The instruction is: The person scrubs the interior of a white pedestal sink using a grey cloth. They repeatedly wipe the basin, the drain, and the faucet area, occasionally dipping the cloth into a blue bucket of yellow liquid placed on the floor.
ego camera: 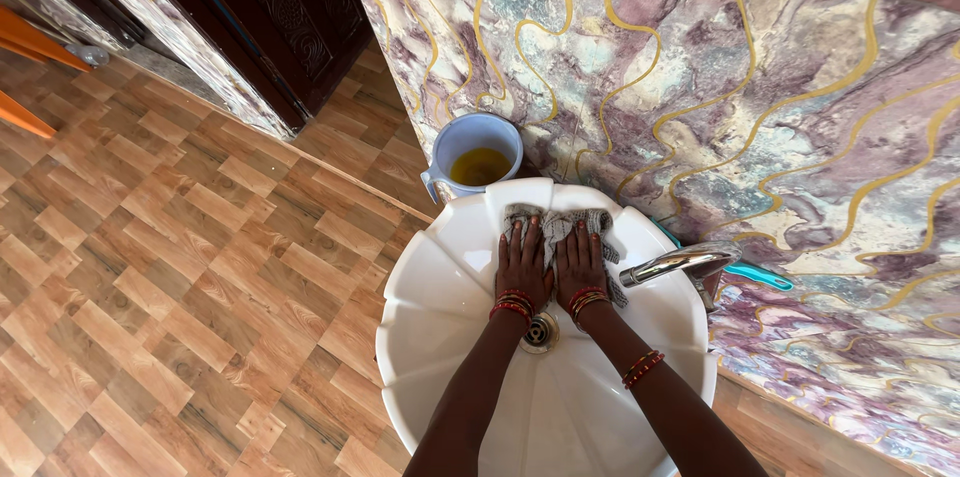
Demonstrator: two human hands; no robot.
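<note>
Grey cloth [557, 228] under both hands [551, 266], long axis across basin [430, 277].

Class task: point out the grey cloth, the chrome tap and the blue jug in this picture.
grey cloth [560, 225], head view, on its bare upper edge above the fingers.
chrome tap [678, 264], head view, mid-spout.
blue jug [455, 142], head view, inner wall above the yellow liquid.

Home washroom — white basin [440, 267], tap [680, 265]

Glossy white basin [430, 277], grey woven cloth [560, 227], chrome tap [680, 265].
</note>
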